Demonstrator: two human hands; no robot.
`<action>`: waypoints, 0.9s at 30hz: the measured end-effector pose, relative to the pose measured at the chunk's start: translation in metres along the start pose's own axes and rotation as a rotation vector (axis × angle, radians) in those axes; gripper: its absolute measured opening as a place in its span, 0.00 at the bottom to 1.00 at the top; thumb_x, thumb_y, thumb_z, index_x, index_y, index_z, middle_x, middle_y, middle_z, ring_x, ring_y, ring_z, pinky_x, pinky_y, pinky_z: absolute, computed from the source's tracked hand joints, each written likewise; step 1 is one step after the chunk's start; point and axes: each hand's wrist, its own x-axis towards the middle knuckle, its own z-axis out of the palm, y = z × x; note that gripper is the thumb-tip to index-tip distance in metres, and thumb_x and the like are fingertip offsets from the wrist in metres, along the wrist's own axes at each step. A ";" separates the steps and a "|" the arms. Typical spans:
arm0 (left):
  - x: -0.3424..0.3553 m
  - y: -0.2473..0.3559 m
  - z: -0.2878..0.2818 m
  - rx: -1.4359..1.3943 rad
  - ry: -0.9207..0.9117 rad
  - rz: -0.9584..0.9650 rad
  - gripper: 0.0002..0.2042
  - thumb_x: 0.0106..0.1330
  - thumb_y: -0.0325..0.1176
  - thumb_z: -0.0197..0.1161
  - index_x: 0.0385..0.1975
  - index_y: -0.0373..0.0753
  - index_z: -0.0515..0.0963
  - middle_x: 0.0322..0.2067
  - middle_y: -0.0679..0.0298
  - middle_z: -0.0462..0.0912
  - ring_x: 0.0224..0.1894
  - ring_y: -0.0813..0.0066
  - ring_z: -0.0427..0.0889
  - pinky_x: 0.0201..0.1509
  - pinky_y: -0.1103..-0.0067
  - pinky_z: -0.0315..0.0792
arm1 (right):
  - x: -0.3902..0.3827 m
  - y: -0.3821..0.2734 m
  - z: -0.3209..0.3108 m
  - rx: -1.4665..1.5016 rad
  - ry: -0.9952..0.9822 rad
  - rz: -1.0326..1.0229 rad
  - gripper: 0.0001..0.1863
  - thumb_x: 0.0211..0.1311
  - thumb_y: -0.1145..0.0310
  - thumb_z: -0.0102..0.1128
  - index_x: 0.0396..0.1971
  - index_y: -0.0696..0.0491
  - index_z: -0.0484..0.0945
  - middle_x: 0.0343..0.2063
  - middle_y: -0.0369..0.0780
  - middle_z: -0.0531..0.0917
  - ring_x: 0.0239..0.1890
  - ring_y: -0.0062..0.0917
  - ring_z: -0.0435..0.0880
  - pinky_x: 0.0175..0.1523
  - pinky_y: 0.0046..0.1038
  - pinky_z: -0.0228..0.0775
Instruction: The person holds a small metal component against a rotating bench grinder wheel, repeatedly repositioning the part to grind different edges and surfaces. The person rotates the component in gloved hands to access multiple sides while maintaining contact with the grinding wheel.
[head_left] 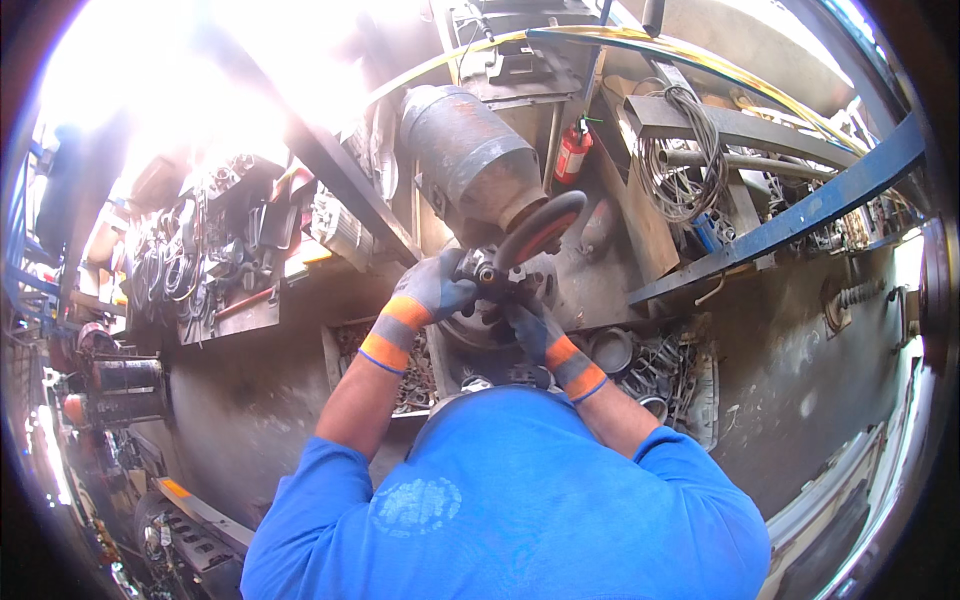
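My left hand (440,285), in a grey work glove with an orange-banded cuff, is closed around the left side of a dark metal part (487,274). The part has a round, brass-coloured opening on top. My right hand (532,325), gloved alike, grips its lower right side, the fingertips lost in shadow. Just beyond the part stands a dark wheel with a reddish face (541,230), tilted and very near it; I cannot tell whether they touch. Behind the wheel lies a large grey motor-like cylinder (468,145), seemingly joined to it.
Trays of loose metal parts (665,375) sit low on both sides of me. A red fire extinguisher (572,152) stands past the wheel. At right, a blue beam (790,215) runs below a coil of grey cable (690,165). Cluttered shelves (230,240) fill the left.
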 end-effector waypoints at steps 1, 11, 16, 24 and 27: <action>-0.002 -0.002 0.004 0.025 0.028 0.003 0.28 0.52 0.45 0.60 0.54 0.42 0.71 0.36 0.52 0.84 0.44 0.54 0.82 0.48 0.65 0.72 | -0.002 -0.002 0.002 0.017 0.014 0.008 0.17 0.65 0.72 0.44 0.52 0.55 0.74 0.38 0.37 0.79 0.38 0.18 0.74 0.41 0.23 0.70; -0.006 -0.005 0.020 -0.081 0.159 -0.003 0.28 0.51 0.45 0.63 0.53 0.42 0.72 0.37 0.50 0.83 0.45 0.53 0.82 0.48 0.65 0.72 | -0.002 -0.023 -0.003 0.272 -0.005 0.288 0.17 0.70 0.65 0.44 0.53 0.54 0.73 0.38 0.37 0.79 0.37 0.18 0.74 0.41 0.25 0.70; -0.017 0.003 0.007 -0.079 0.204 -0.003 0.27 0.51 0.43 0.64 0.52 0.41 0.73 0.36 0.53 0.84 0.43 0.58 0.84 0.46 0.68 0.74 | 0.027 0.033 -0.005 0.156 -0.020 0.156 0.18 0.68 0.65 0.45 0.53 0.56 0.72 0.39 0.38 0.79 0.41 0.19 0.76 0.43 0.25 0.70; -0.017 0.011 0.004 -0.035 0.201 -0.016 0.26 0.52 0.41 0.66 0.52 0.39 0.73 0.37 0.47 0.83 0.43 0.54 0.83 0.46 0.66 0.74 | 0.031 0.049 -0.004 -0.035 -0.020 -0.095 0.15 0.66 0.62 0.48 0.45 0.56 0.73 0.27 0.37 0.78 0.26 0.20 0.78 0.30 0.25 0.73; -0.013 0.003 0.009 -0.007 0.254 0.019 0.25 0.52 0.41 0.66 0.51 0.39 0.73 0.35 0.48 0.83 0.41 0.55 0.84 0.44 0.67 0.74 | 0.034 0.043 -0.008 0.237 -0.039 0.102 0.14 0.66 0.66 0.48 0.48 0.56 0.73 0.33 0.39 0.80 0.33 0.21 0.79 0.37 0.25 0.73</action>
